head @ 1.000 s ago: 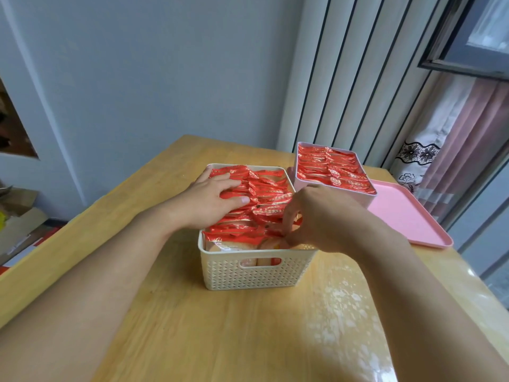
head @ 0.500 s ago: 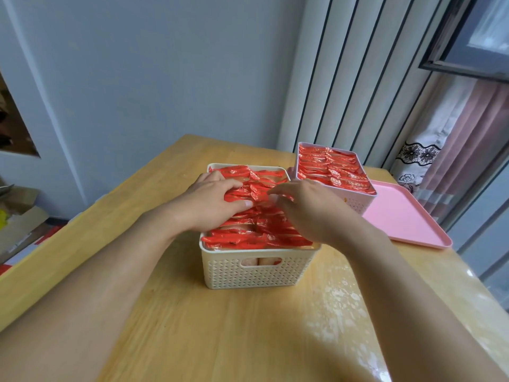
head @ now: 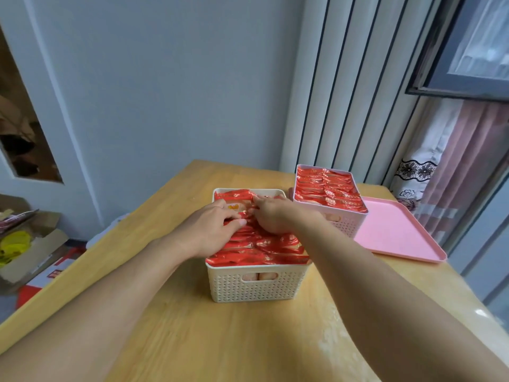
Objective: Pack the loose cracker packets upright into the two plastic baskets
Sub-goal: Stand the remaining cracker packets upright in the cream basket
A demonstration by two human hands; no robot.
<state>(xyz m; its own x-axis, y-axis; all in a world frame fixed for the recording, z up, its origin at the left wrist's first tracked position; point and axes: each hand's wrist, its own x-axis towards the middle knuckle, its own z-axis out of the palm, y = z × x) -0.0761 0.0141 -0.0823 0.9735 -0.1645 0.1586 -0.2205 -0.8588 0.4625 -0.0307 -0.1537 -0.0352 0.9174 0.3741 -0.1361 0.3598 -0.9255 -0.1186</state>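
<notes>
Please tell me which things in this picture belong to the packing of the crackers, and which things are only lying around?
Part of the job:
- cream basket
- pink basket
- red cracker packets in both baskets
- left hand and right hand, both on the packets in the cream basket

Only lying around:
- pink tray, bare
- cardboard box on the floor
- curtain

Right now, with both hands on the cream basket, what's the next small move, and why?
Probably press the tilted packet at the far end down upright: the left hand and right hand meet on it, and the cream basket looks full.
</notes>
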